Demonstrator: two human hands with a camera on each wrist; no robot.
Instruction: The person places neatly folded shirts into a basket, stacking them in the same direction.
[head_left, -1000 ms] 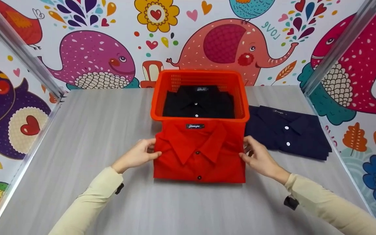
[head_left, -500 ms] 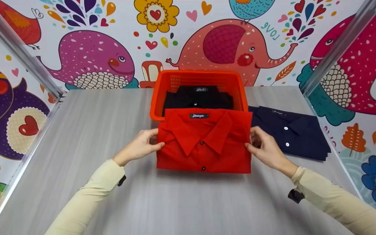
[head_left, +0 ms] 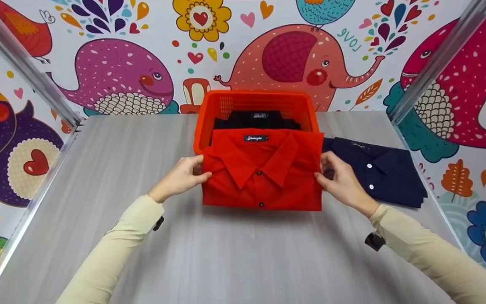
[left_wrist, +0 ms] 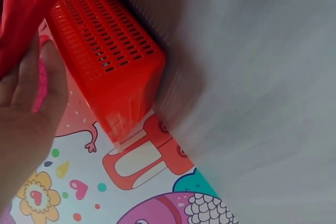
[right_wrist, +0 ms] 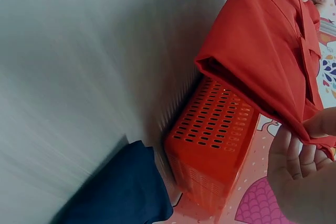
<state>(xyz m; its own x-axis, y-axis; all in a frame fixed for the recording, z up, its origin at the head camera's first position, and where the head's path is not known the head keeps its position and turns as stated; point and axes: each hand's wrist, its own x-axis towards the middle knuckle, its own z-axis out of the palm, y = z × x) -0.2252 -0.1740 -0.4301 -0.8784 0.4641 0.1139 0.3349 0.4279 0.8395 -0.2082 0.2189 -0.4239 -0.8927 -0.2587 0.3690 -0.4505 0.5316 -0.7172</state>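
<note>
A folded red shirt [head_left: 264,173] with dark buttons and a black collar label hangs above the table, its collar end over the front rim of the orange-red basket [head_left: 198,135]. My left hand [head_left: 179,178] pinches its left edge between thumb and fingers. At the opposite edge my right hand [head_left: 344,179] grips the shirt the same way; the right wrist view shows the thumb on top and fingers underneath. Inside the basket lies a folded black shirt [head_left: 253,120], its lower part hidden behind the red one.
A folded navy shirt [head_left: 386,173] with white buttons lies on the grey table [head_left: 234,257], right of the basket. Behind the basket stands a wall [head_left: 141,25] printed with cartoon animals. Metal posts [head_left: 441,59] line the corners.
Both hands have lifted the red shirt and carried it forward, away from me, so its collar end now covers the basket's front rim and part of the black shirt.
</note>
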